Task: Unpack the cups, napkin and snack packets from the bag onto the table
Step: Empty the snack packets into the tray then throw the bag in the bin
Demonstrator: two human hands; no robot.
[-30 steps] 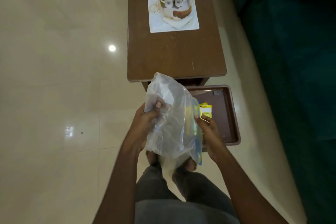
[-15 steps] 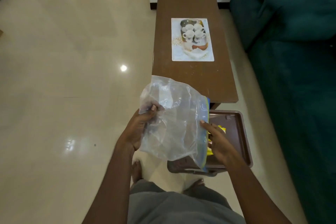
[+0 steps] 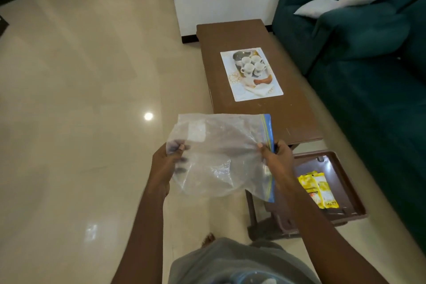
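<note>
Your bag [image 3: 221, 157] is clear with a blue edge; lower right, yellow packets [image 3: 319, 189]; brown table [image 3: 249, 37]; green sofa [image 3: 368, 80].

The bag [image 3: 221, 152], bunched a second ago, is now stretched flat between the left hand [image 3: 168, 161] and right hand [image 3: 276, 159], seemingly empty; the hands have moved wider apart.

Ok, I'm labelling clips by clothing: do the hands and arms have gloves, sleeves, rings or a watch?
No gloves on the left hand or right hand, and no rings, watch or band show. Both forearms are uncovered down to the frame's edge, so no sleeve is visible. A grey garment shows below them.
</note>
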